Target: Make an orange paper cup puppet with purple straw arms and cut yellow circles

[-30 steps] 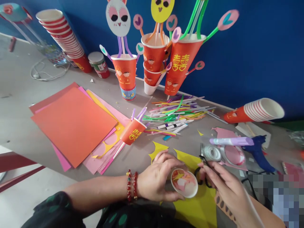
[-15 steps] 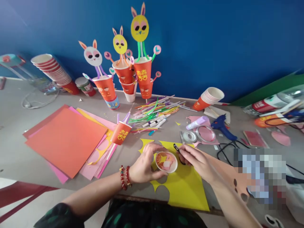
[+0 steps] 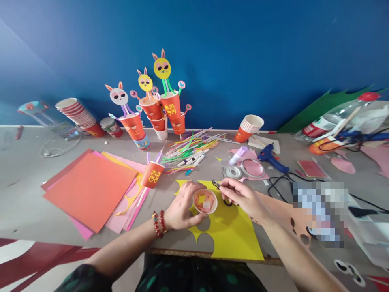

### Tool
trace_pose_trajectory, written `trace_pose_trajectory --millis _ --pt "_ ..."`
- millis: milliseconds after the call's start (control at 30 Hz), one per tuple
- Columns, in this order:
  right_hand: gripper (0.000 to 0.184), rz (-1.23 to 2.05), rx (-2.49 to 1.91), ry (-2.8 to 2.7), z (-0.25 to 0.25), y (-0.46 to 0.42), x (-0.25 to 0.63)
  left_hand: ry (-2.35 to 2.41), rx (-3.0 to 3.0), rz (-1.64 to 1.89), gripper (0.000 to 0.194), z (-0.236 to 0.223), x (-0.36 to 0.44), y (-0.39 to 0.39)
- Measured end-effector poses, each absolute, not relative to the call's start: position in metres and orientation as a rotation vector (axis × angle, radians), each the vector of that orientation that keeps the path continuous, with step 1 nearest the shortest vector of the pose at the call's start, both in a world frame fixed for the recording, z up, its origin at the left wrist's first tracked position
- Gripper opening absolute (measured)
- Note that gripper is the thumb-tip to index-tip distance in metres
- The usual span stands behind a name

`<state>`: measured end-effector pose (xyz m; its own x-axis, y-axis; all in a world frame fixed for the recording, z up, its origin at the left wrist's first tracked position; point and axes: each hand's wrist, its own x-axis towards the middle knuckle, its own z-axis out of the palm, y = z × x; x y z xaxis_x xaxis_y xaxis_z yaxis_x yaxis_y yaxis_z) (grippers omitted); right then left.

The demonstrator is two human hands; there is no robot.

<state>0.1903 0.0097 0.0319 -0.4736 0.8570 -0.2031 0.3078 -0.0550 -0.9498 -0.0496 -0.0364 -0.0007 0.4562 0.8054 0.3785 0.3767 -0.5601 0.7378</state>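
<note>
My left hand (image 3: 186,207), with red bead bracelets at its wrist, curls round a paper cup (image 3: 215,207) seen from above. Inside the cup lie orange, pink and yellow paper scraps (image 3: 201,199). Just right of it, my right hand (image 3: 238,194) is closed on what look like black-handled scissors (image 3: 216,183); two dark handle parts show and the blades are hidden by the fingers. Both hands are over a yellow sheet (image 3: 235,237) with round cut-outs along its left side. An upright red cup with straws in it (image 3: 152,175) leans slightly to the left of my hands.
Rabbit-faced cup figures (image 3: 172,107) stand by the blue wall. Straws and markers (image 3: 194,152) are heaped before them. A blue glue gun (image 3: 272,157) and tape rolls (image 3: 233,172) lie right. Orange paper (image 3: 91,186) tops a pile at left; stacked cups (image 3: 79,115) stand behind.
The camera view has tilted up, so the figures appear lower in the picture. Both hands keep their holds, with the cup and scissors close together.
</note>
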Motion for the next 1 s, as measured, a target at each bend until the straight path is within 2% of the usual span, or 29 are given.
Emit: trace_pose_trajectory --millis 300,633,833,1000 --pt "0.028 1.445 -1.181 -1.931 0.062 -0.002 0.184 1.009 2.270 0.911 0.065 0.007 -0.050 -0.039" --pt "0.024 1.380 -1.149 -1.966 0.044 -0.005 0.187 1.042 2.312 0.884 0.068 0.013 -0.051 -0.039" --pt "0.022 1.328 -1.141 -1.997 0.048 -0.005 0.184 1.022 2.286 0.878 0.077 0.012 -0.056 -0.039" --pt "0.022 1.284 -1.153 -2.021 0.051 -0.006 0.182 1.027 2.351 0.982 0.075 0.021 -0.059 -0.036"
